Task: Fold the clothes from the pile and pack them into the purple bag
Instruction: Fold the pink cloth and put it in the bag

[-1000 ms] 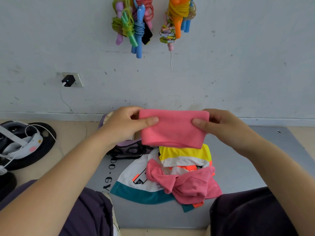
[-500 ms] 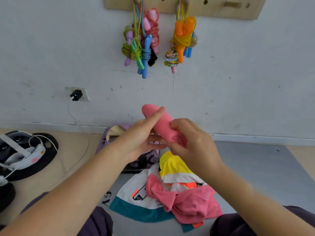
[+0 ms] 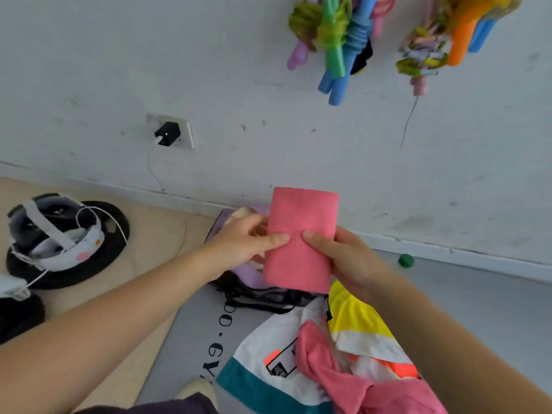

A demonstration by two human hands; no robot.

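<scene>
In the middle of the view, held up in front of the wall, is a pink cloth (image 3: 300, 240) folded into a neat upright rectangle. The left hand (image 3: 246, 242) pinches its left edge, thumb on the front and fingers behind; the right hand (image 3: 340, 255) pinches the right edge the same way, the two thumbs nearly meeting on the fabric. Just beyond and below it lies the purple bag (image 3: 248, 276), its mouth mostly hidden behind the hands, so I cannot tell what it already holds.

This piece looks fully folded and ready to go into the bag, but it is not in yet. Much is left: the pile (image 3: 328, 354) nearer to the person holds a white shirt with a teal band, a yellow and white garment and a crumpled pink one, none of them folded.

Bag and pile lie on a grey mat (image 3: 191, 333) with dark lettering, spread over a beige floor (image 3: 155, 234). On the floor at far left, a white headset (image 3: 56, 234) rests on a black disc. The white wall (image 3: 239, 85) carries a socket with a black plug (image 3: 168, 133), and bundles of coloured skipping ropes (image 3: 337, 40) hang above. A small green cap (image 3: 405, 260) lies near the skirting at right.
</scene>
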